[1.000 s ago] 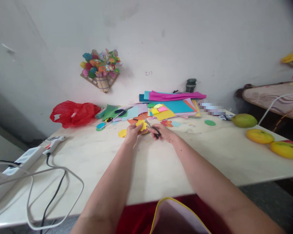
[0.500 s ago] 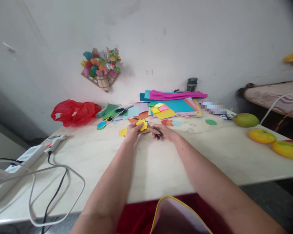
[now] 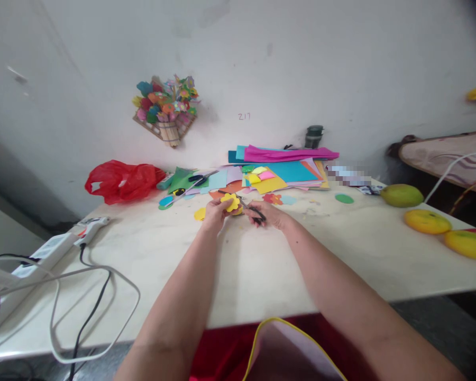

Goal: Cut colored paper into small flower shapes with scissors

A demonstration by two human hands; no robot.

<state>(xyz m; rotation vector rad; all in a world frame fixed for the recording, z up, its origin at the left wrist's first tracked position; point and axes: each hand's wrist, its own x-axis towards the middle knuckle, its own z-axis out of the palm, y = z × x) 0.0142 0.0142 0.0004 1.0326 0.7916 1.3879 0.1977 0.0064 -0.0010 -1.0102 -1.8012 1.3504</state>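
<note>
Yellow flower: a small scalloped cut-out (image 3: 230, 202), raised a little over the pale worktop (image 3: 262, 275), near the middle of the view.
Left hand: grasping the flower (image 3: 216, 211), thumb on its face, fingers behind it.
Right hand: closed around the dark handles of a pair of scissors (image 3: 257, 214), blades pointing up and left, beside the flower's right edge. Whether they touch it, or how wide they are parted, I cannot tell.
Just behind: orange paper (image 3: 234, 187) and a red flower shape (image 3: 272, 199); a loose yellow piece (image 3: 200, 214) lies left of the left hand.
Farther back: a stack of coloured sheets (image 3: 293, 172), a second pair of scissors (image 3: 198, 179) and a red plastic bag (image 3: 125, 181).
Risk to the shape: the petals look small, so a slight turn of the flower or an overlong closing of the blades could nick or sever one.
Risk to skin: the left fingertips seem near the blades; a slip could bring them into the cut.
Risk of bending: thin material pinched at one side may fold between the blades.
</note>
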